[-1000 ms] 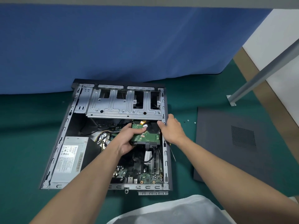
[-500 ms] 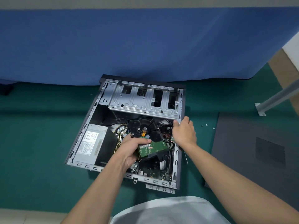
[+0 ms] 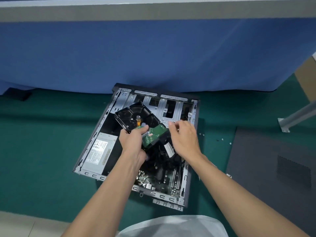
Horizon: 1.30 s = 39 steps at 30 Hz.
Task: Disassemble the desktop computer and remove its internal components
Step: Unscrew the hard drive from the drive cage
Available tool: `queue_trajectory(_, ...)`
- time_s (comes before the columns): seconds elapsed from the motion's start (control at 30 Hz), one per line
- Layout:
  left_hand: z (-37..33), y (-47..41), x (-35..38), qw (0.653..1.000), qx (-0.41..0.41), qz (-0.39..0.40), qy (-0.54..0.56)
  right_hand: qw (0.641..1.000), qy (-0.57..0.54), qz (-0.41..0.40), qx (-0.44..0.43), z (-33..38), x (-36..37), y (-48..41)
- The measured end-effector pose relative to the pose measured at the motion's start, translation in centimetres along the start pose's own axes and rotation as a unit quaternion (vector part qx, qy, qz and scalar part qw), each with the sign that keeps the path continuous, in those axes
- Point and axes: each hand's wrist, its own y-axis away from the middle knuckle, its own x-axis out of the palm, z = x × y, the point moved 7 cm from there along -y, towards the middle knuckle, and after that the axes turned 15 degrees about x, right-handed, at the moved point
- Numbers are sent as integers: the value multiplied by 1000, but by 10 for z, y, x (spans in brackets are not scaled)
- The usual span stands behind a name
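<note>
An open desktop case lies flat on the green mat, its metal drive cage at the far end. My left hand grips a black hard drive, green circuit board facing up, lifted above the case and tilted. My right hand hovers just right of the drive with loosely bent fingers, holding nothing. Black cables hang below the drive's near end. The grey power supply sits at the case's left, and the motherboard shows near the front.
The removed dark side panel lies on the mat to the right. A few small screws lie between it and the case. A blue cloth hangs behind. A metal leg stands at the far right.
My left hand has pulled the hard drive out from under the drive cage and raised it. My right hand has left the case's right edge and moved toward the drive.
</note>
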Motion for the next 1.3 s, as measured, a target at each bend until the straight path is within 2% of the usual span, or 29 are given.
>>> queue_trajectory(0.07,-4,-8,8,999,5,37,-2,993,-58,79,69,-3,8,-3)
queue_trajectory(0.17,-12,-17,18,997,15,71,-6,958,-182,152,161,-10,17,0)
queue_trajectory(0.27,-14,-23,29,996,15,85,-31,932,-261,169,187,-9,19,2)
queue_trajectory(0.37,-15,-25,40,995,11,91,-36,919,-312,153,187,-4,18,4)
queue_trajectory(0.6,-5,-34,50,990,-11,122,-69,921,-321,87,205,-2,11,-1)
queue_trajectory(0.73,-5,-39,56,990,9,116,-83,898,-353,15,260,-4,20,13)
queue_trajectory(0.93,-7,-45,56,988,4,125,-90,899,-356,85,242,-2,18,0)
queue_trajectory(1.03,-7,-46,59,990,4,120,-79,899,-361,94,228,0,20,-4)
queue_trajectory(1.2,-7,-42,57,995,39,68,-60,889,-373,80,254,3,29,0)
queue_trajectory(1.3,-6,-41,53,998,32,39,-42,889,-376,96,242,5,26,-4)
